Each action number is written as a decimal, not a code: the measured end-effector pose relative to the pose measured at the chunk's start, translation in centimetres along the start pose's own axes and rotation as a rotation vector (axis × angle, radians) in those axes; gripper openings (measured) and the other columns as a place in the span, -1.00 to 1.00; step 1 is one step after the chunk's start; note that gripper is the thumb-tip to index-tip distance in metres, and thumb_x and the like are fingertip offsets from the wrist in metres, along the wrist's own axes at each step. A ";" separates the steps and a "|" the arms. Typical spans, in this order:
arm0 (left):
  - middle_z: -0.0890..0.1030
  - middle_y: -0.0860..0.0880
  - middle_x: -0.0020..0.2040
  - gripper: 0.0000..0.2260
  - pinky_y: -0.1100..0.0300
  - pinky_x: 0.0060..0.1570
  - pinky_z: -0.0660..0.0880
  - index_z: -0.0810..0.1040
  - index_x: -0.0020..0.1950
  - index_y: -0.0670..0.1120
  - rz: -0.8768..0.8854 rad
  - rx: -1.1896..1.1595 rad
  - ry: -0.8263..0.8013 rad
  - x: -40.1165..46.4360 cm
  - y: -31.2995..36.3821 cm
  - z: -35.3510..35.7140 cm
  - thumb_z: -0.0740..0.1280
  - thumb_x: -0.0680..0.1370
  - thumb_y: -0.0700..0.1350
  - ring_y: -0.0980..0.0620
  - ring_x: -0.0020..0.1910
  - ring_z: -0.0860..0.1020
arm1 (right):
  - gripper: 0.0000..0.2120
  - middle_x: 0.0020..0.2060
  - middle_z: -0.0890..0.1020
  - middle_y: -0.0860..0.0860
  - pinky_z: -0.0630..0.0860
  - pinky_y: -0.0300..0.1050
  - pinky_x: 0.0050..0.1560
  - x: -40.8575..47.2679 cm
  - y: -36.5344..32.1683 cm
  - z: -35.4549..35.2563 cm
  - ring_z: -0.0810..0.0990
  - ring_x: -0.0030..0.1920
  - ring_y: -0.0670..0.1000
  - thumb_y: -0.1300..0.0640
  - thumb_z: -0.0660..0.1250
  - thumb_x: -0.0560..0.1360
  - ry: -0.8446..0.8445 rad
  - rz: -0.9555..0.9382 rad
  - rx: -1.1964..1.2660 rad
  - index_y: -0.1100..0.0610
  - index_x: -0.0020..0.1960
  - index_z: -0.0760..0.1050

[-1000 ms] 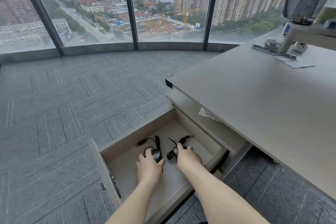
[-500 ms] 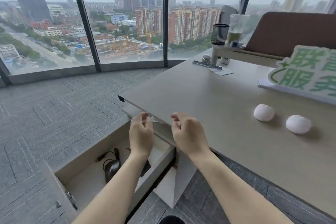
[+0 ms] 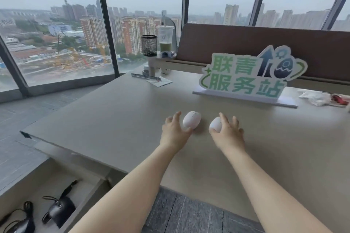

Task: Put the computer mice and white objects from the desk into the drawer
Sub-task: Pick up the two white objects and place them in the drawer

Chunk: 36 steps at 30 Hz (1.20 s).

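Two white egg-shaped objects lie side by side on the grey desk [image 3: 117, 115]. My left hand [image 3: 173, 131] curls round the left white object [image 3: 191, 119], thumb under it and index finger along its left side. My right hand [image 3: 228, 131] closes over the right white object [image 3: 215, 124], covering its right half. Both objects still touch the desktop. At the lower left the drawer [image 3: 89, 194] stands open. Inside it lie two black computer mice with cables, one mouse [image 3: 60, 211] near the drawer's right wall, the other mouse [image 3: 24, 226] cut off by the picture's edge.
A green and white sign [image 3: 251, 73] stands just behind the white objects. Farther back are a black mesh pen holder [image 3: 149, 45], a cup with a green drink [image 3: 166, 40], a paper slip [image 3: 159, 81] and crumpled wrappers [image 3: 315, 98] at the right. A brown partition [image 3: 265, 43] backs the desk.
My hands left the mice in the drawer, rose past the desk edge and reached across the desktop to the two white objects. My view swung up and to the right.
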<state>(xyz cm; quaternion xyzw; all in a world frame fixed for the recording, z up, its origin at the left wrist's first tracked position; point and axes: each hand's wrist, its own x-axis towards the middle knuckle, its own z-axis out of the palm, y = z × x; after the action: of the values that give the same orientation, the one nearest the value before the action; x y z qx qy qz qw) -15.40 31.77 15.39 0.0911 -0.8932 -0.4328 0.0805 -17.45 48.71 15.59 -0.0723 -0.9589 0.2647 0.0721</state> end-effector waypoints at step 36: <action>0.37 -0.25 0.30 -0.43 -0.03 0.07 0.48 0.10 0.53 0.04 -0.781 0.423 0.342 -23.9 -28.4 -26.2 0.16 0.54 -0.05 -0.25 0.11 0.53 | -0.66 0.30 0.47 0.13 0.35 0.11 0.25 -31.4 -24.9 18.7 0.41 0.21 0.24 0.17 0.13 0.54 -0.706 -0.675 0.190 0.16 0.29 0.39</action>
<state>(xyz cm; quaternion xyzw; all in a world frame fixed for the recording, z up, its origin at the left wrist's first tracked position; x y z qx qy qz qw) 16.30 0.16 7.48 0.5044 -0.8347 -0.2181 0.0374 7.48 12.69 9.51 0.3431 -0.8663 0.3212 -0.1691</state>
